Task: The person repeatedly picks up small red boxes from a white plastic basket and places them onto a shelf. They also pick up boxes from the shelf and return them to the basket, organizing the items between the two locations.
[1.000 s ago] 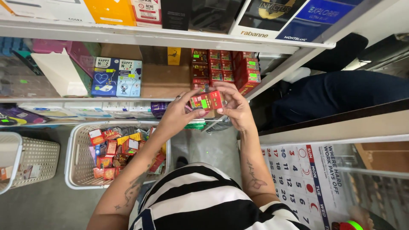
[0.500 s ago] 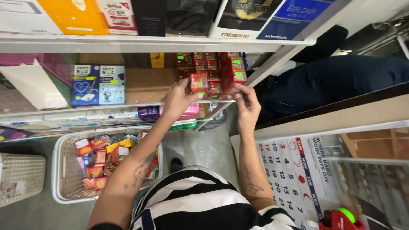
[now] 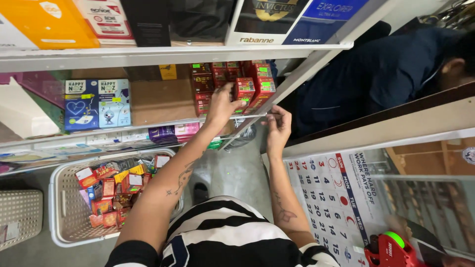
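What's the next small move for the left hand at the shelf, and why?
Probably seat the red box against the red stack and let go: the left hand has it at the stack's front, apparently not fully in line. The right hand looks empty by the shelf edge.

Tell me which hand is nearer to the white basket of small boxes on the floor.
Left. The left hand is up at the red boxes on the shelf, above and right of the basket. The right hand is farther right, at the shelf edge.

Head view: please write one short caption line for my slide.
Left hand touches small red boxes stacked on a shelf; right hand rests at the shelf edge, above a basket of more boxes.
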